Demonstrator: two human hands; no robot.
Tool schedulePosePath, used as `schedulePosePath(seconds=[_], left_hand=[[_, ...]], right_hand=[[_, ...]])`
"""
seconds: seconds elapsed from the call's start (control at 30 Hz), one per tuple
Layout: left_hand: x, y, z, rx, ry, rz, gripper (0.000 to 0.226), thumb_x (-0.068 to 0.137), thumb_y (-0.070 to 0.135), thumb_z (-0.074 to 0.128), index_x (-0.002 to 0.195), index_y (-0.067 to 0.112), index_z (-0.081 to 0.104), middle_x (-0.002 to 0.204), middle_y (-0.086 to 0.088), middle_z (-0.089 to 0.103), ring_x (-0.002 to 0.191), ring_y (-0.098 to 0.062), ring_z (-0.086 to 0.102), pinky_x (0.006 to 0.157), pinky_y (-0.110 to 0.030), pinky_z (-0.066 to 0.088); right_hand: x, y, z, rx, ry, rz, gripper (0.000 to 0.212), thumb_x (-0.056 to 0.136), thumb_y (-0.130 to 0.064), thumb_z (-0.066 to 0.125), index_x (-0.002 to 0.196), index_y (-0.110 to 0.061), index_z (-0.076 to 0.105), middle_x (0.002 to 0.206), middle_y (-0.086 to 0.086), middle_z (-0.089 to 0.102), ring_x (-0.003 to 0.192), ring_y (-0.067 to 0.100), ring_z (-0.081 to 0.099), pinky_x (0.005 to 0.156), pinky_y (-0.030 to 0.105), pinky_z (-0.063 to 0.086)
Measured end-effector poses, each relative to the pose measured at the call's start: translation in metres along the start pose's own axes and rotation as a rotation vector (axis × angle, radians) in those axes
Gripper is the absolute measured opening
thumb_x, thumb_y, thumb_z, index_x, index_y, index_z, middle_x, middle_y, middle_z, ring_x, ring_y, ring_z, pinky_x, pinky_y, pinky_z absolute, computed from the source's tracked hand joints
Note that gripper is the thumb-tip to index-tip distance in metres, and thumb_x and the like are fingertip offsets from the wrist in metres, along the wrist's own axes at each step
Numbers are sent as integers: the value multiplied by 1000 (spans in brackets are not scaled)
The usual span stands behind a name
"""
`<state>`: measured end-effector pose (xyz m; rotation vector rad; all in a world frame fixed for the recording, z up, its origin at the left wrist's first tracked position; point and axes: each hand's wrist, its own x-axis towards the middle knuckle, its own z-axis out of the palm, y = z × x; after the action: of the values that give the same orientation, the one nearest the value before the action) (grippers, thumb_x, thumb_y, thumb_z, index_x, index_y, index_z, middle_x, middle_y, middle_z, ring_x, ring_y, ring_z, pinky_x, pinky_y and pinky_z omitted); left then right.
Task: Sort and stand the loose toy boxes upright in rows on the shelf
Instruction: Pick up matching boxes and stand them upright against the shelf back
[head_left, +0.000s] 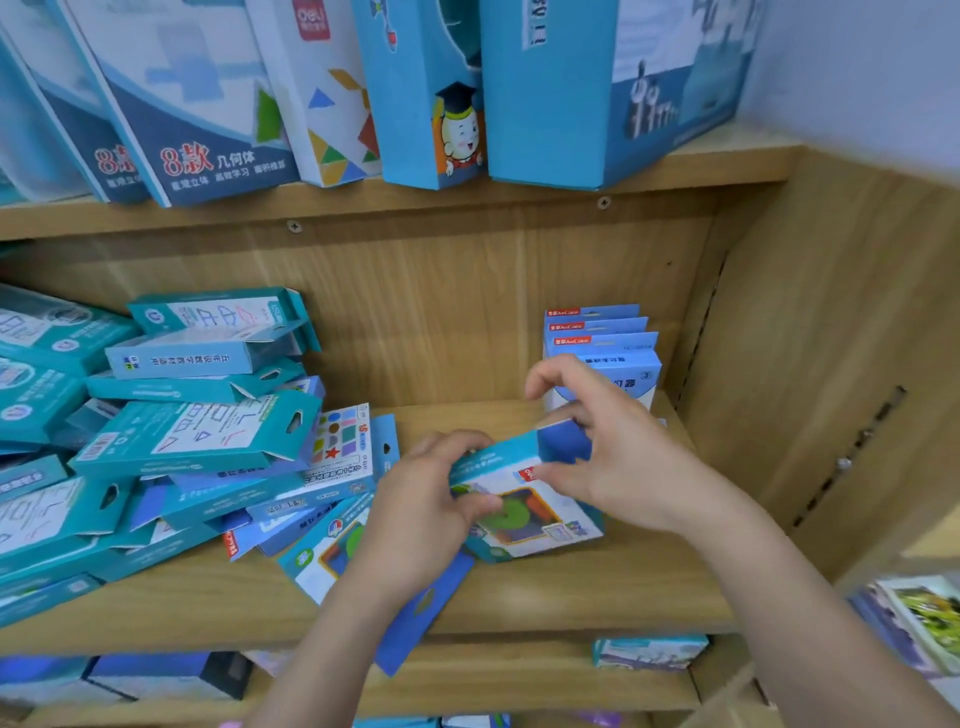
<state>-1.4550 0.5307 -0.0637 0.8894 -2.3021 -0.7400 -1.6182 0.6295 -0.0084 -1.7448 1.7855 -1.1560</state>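
Our left hand (415, 499) curls its fingers and thumb round the left end of a small blue-and-white cardboard toy box (524, 501) printed with a green curved shape, while our right hand (613, 457) pinches the box's blue upper right corner between thumb and bent fingers. We hold the box tilted low over the light wooden shelf board (571, 587) \- whether its bottom edge touches the wood we cannot tell. Just behind our right hand, a short row of upright blue boxes (602, 343) stands near the back right corner. A jumbled heap of teal and blue flat boxes (171, 431) fills the left of the shelf, and a matching blue-and-white box (317, 561) lies flat under our left wrist. On the shelf above, tall blue and white cartons (208, 114) stand leaning \- lettering partly blurred.
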Motion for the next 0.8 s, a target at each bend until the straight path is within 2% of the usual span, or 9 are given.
schedulePosePath(seconds=[0.2, 0.27, 0.33, 0.43, 0.5, 0.57, 0.63, 0.73, 0.8], left_hand=[[-13, -15, 26, -698, 51, -288, 34, 82, -8, 66, 105, 13, 54, 102, -1, 72, 101, -20, 66, 90, -42, 52], [-15, -12, 28, -771, 63, -291, 34, 83, -11, 61, 107, 13, 53, 105, -2, 72, 105, -21, 65, 89, -36, 53], [-18, -10, 26, -751, 51, -275, 35, 87, -9, 58, 109, 17, 53, 111, -2, 70, 108, -17, 64, 90, -32, 52], [-32, -26, 9, -445, 25, -189, 50, 88, 5, 63, 123, 38, 47, 127, 11, 60, 117, -2, 55, 97, -29, 47], [-53, -45, -14, -118, -120, -189, 75, 77, 29, 76, 131, 55, 32, 136, 20, 47, 125, 2, 44, 105, -32, 40], [-80, -61, -32, 286, -442, -220, 105, 67, 48, 78, 142, 53, 3, 152, 26, 9, 142, 1, 10, 118, -30, 16], [-100, -68, -37, 574, -518, -128, 120, 64, 57, 75, 146, 42, -11, 152, 23, -17, 143, -4, -14, 118, -32, 3], [-111, -78, -25, 656, -354, -1, 109, 43, 43, 91, 139, 26, 41, 146, -2, 43, 131, -23, 47, 100, -41, 43], [-110, -88, -13, 648, -233, 55, 94, 41, 25, 92, 127, 22, 53, 130, -7, 60, 116, -25, 60, 90, -42, 52]], right_hand=[[-4, 17, -9, -260, -31, 153, 87, 76, -23, 78, 134, -54, 23, 125, -20, 45, 111, -3, 44, 89, 17, 38], [-7, 27, -3, -117, -6, 203, 83, 76, -16, 78, 131, -54, 30, 113, -21, 58, 102, -7, 55, 78, 6, 42], [-7, 37, 5, 75, 59, 219, 75, 76, -5, 77, 119, -53, 40, 96, -16, 68, 92, -3, 64, 70, 9, 49], [-8, 47, 20, 166, 176, 227, 71, 74, 0, 77, 108, -53, 44, 96, -7, 71, 85, 4, 67, 70, 23, 55], [-8, 53, 31, 76, 249, 230, 71, 75, -4, 78, 103, -57, 41, 94, -11, 69, 85, 6, 67, 75, 32, 55], [-9, 57, 40, -24, 285, 238, 69, 76, -6, 76, 113, -53, 40, 90, -17, 66, 89, 9, 66, 77, 34, 53], [-10, 60, 44, -14, 334, 247, 72, 77, -6, 76, 124, -46, 39, 88, -22, 64, 89, 7, 66, 75, 30, 51], [-8, 65, 48, 30, 329, 271, 83, 78, -7, 76, 132, -50, 30, 92, -21, 66, 89, 1, 65, 71, 26, 51], [-8, 66, 51, 94, 327, 287, 86, 79, -6, 74, 135, -51, 26, 95, -17, 68, 89, 0, 66, 74, 30, 53]])
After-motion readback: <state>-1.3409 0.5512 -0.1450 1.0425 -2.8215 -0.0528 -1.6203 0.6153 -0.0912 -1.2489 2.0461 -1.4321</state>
